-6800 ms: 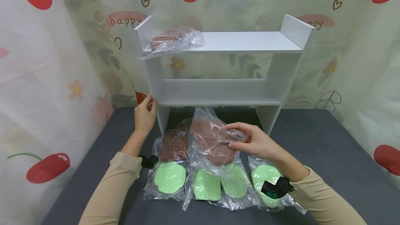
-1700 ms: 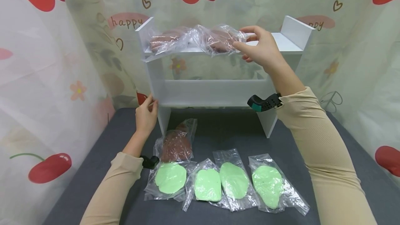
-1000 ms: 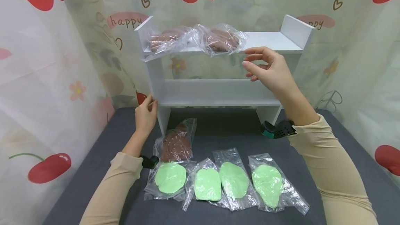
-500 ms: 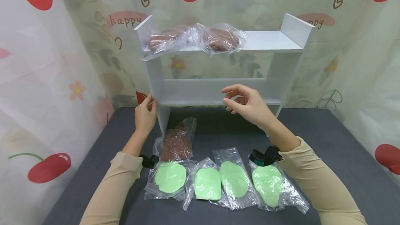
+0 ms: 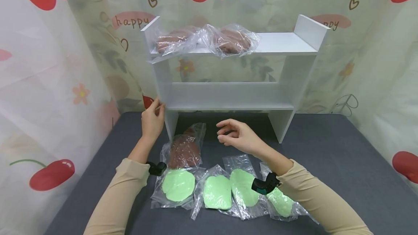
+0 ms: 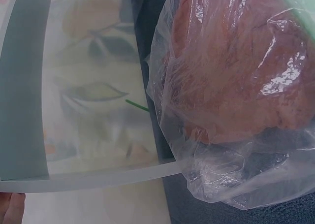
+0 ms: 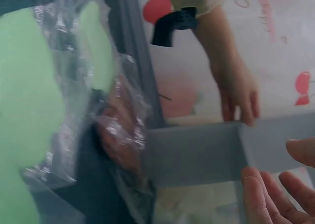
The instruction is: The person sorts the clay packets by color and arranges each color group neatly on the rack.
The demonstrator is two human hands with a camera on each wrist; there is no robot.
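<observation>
My left hand (image 5: 152,120) holds the left side panel of a white shelf unit (image 5: 228,99) at mid-shelf height; its fingertips show at the panel's edge in the left wrist view. My right hand (image 5: 240,137) is in the air before the lower opening, fingers loosely bent, holding nothing. Closest to it lies a clear bag of brown dough-like stuff (image 5: 184,151), on the table by the left panel and partly under the shelf. Two similar brown-filled bags rest on the top board: one at the left end (image 5: 174,41), the other nearer the middle (image 5: 233,41).
Several clear bags with flat light-green pieces lie along the front: a left one (image 5: 177,185), a squarish one (image 5: 217,192), an oval one (image 5: 243,188) and a right one (image 5: 281,202) partly under my right forearm. A patterned curtain (image 5: 254,3) surrounds the dark table (image 5: 326,144).
My right hand carried a brown-filled bag from the table to the top board and released it, then came down and leftward to the lower opening. The left hand stayed on the panel.
</observation>
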